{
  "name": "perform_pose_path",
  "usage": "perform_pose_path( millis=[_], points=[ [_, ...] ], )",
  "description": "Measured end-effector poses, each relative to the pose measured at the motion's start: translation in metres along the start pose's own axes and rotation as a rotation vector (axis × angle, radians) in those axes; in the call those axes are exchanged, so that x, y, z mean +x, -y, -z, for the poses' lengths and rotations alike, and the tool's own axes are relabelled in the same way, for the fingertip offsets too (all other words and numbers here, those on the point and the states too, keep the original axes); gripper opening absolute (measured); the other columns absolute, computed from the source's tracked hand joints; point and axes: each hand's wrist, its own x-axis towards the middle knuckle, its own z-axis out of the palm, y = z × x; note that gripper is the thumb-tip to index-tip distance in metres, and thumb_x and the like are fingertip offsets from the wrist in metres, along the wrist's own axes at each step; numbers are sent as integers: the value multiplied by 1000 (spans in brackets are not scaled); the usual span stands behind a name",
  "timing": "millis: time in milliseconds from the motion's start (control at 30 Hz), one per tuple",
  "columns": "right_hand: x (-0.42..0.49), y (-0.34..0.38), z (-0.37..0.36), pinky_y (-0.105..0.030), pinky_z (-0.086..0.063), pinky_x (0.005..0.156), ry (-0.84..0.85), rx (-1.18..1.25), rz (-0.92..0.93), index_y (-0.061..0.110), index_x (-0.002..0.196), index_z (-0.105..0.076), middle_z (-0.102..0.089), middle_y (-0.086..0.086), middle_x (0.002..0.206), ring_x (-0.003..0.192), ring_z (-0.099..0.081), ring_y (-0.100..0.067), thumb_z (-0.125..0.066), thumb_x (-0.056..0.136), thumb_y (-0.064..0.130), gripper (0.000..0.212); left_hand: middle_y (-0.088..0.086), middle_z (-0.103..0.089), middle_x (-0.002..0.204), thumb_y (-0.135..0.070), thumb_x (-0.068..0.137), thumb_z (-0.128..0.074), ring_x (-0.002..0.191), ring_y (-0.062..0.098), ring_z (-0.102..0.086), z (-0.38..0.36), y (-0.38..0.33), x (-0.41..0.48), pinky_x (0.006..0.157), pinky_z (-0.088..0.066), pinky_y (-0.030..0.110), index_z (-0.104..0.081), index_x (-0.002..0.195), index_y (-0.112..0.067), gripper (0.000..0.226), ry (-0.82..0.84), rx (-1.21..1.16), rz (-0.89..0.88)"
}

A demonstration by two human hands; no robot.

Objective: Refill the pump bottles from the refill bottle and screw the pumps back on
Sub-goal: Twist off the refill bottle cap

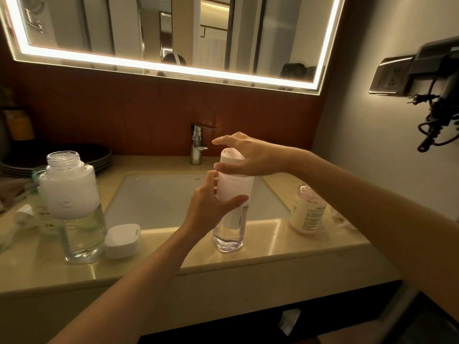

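Observation:
A clear pump bottle (229, 219) with a white label stands on the counter's front edge before the sink. My left hand (211, 204) grips its body. My right hand (244, 155) holds the white pump head (231, 156) on top of it, thumb and fingers around the cap. At the left stands a large open refill bottle (73, 207), clear with a white band, no cap on its neck. A white cap (123, 240) lies beside it. A cream-coloured bottle (308, 211) stands at the right of the sink.
The white sink (159, 199) and chrome tap (197, 145) sit behind the bottle. Dark plates (96, 155) are stacked at the back left. A wall-mounted hair dryer (437, 78) with its cord hangs at the right. A lit mirror (173, 33) is above.

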Motion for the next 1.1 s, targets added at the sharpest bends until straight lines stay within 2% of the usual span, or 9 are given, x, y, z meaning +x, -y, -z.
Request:
perform_pose_path(
  millis=[133, 267, 400, 500, 567, 667, 767, 933, 1100],
  points=[
    [5, -1, -7, -37, -45, 94, -44, -132, -111, 26, 139, -32, -32, -8, 140, 117, -45, -25, -34, 84, 68, 69, 6, -55, 126, -48, 64, -70, 108, 24, -58, 0, 2, 1, 80, -53, 29, -37, 127, -15, 78, -2, 5, 5],
    [4, -2, -10, -28, -45, 82, -126, -203, -38, 23, 134, -39, -38, -9, 131, 99, -45, -17, -35, 89, 60, 59, 7, -56, 125, -42, 68, -73, 106, 23, -58, -1, 3, 1, 79, -53, 29, -38, 127, -14, 75, -16, 11, 8],
    [3, -3, -7, -32, -43, 95, -41, -39, 15, 27, 134, -38, -35, -6, 135, 114, -43, -21, -48, 92, 44, 46, 7, -56, 125, -42, 67, -73, 106, 23, -59, -1, 3, 1, 77, -53, 26, -38, 127, -13, 75, -21, 18, -8],
    [3, -1, -3, -40, -39, 102, -52, -10, 6, 32, 142, -25, -28, -5, 146, 127, -37, -26, -48, 87, 54, 64, 6, -56, 126, -51, 62, -68, 107, 23, -59, -1, 2, 0, 76, -51, 23, -37, 128, -15, 82, -7, 4, -2],
    [3, -2, -1, -42, -40, 100, -86, -55, -59, 31, 144, -22, -25, -5, 149, 129, -37, -28, -40, 84, 64, 71, 5, -55, 126, -50, 63, -69, 107, 22, -59, -1, 2, 0, 75, -50, 21, -38, 128, -15, 80, -6, 3, 5],
    [3, -3, -5, -32, -46, 87, -102, -119, -107, 22, 135, -38, -41, -9, 132, 107, -49, -21, -35, 84, 67, 69, 6, -56, 125, -51, 62, -69, 106, 23, -59, -1, 3, 0, 75, -51, 23, -38, 127, -15, 81, -4, 4, 5],
    [4, -4, -12, -25, -42, 78, -159, -134, -57, 19, 133, -42, -44, -8, 127, 97, -45, -14, -37, 89, 60, 60, 6, -56, 125, -42, 68, -74, 106, 23, -59, -1, 3, 1, 77, -51, 25, -38, 127, -14, 74, -21, 17, 10],
    [2, -9, -8, -25, -36, 91, -40, -33, 16, 29, 140, -34, -34, -4, 140, 121, -41, -21, -43, 93, 47, 51, 6, -56, 125, -46, 65, -71, 106, 23, -59, -2, 2, 1, 79, -53, 28, -38, 127, -13, 78, -18, 19, 7],
    [-1, -5, 0, -37, -39, 98, -103, -88, -28, 34, 144, -22, -29, -3, 150, 130, -39, -27, -37, 86, 62, 67, 5, -55, 125, -58, 58, -65, 106, 23, -59, -1, 2, -1, 81, -53, 31, -38, 127, -16, 85, -6, 3, 19]
  ],
)
